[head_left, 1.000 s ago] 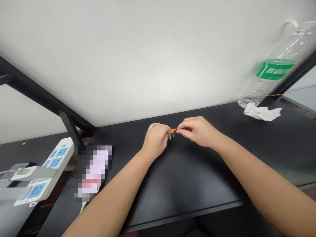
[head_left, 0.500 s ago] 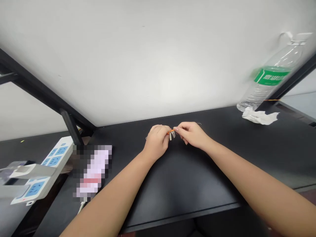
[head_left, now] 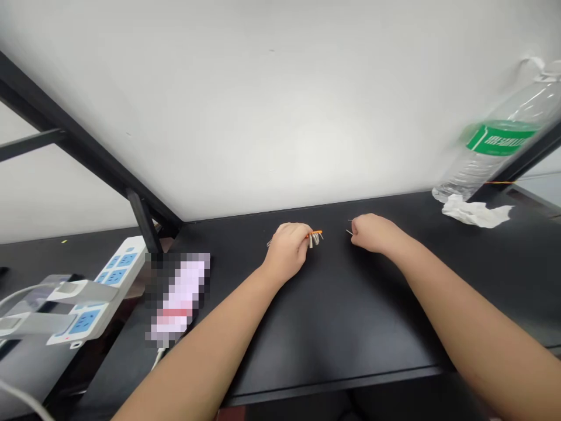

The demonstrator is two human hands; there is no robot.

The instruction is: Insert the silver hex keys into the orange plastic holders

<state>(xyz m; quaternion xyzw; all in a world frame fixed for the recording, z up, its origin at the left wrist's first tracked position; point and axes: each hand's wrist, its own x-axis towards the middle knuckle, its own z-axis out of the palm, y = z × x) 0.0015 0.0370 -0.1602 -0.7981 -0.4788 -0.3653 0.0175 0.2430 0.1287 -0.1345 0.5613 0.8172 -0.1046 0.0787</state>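
My left hand (head_left: pixel 287 248) is closed around an orange holder (head_left: pixel 317 232) just above the black tabletop. Several metal hex keys (head_left: pixel 314 240) hang their short bent ends from it, and thin rod ends poke out on the hand's left side. To the right, apart from the holder, my right hand (head_left: pixel 370 232) is curled with its fingertips low at the tabletop. Beside those fingers a thin metal hex key (head_left: pixel 349 232) sticks out to the left, and another thin metal end shows just above. The right fingertips are mostly hidden behind the hand.
A blurred-out phone-like object (head_left: pixel 179 298) with a white cable lies left on the black table (head_left: pixel 328 327). Further left is a white power strip (head_left: pixel 118 275) with plugs. A clear bottle (head_left: pixel 499 140) and crumpled tissue (head_left: pixel 477 213) stand at the back right, by the white wall.
My right hand has left the orange holder and moved right, down to the tabletop. My left hand still grips the holder. The view has shifted slightly.
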